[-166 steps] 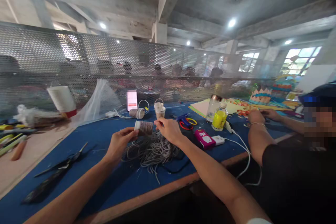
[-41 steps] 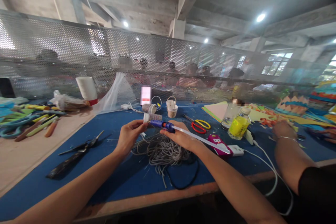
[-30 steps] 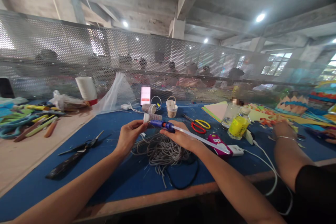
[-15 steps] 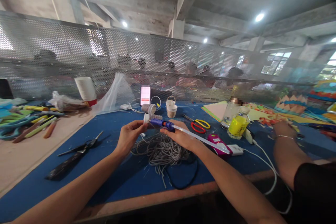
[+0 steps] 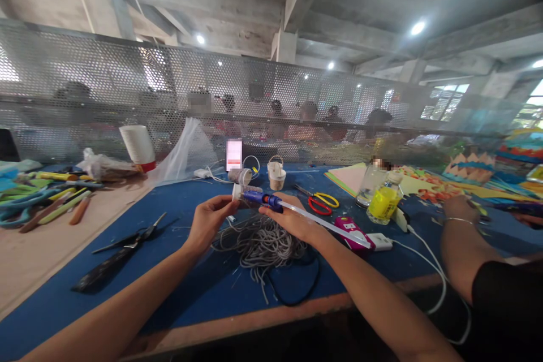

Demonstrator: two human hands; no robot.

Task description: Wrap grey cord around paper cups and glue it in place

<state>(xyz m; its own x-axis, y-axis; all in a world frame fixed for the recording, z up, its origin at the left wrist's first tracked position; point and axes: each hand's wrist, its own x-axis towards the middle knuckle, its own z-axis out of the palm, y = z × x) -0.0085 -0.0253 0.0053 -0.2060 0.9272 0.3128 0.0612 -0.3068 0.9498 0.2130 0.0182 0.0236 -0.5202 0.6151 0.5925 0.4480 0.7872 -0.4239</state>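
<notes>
My left hand [image 5: 212, 214] pinches a small white cup-like piece [image 5: 236, 192], partly hidden by the fingers. My right hand [image 5: 292, 219] is closed around a blue hot glue gun [image 5: 258, 198], whose tip points left at the white piece. From its back end a long translucent glue stick [image 5: 324, 224] runs out over my right forearm. Under both hands lies a loose heap of grey cord [image 5: 271, 243]. Just beyond them stand a small cord-wrapped bucket [image 5: 277, 178] with a handle and a cord-wrapped roll [image 5: 241, 176] on its side.
Red-and-yellow scissors [image 5: 321, 202], a pink power strip [image 5: 352, 233] and a yellow-labelled bottle [image 5: 385, 203] are on the right. Black-handled pliers [image 5: 121, 254] lie left, near stacked paper cups [image 5: 138, 147]. A phone [image 5: 234, 154] stands behind. Another person's arm [image 5: 460, 237] reaches in from the right.
</notes>
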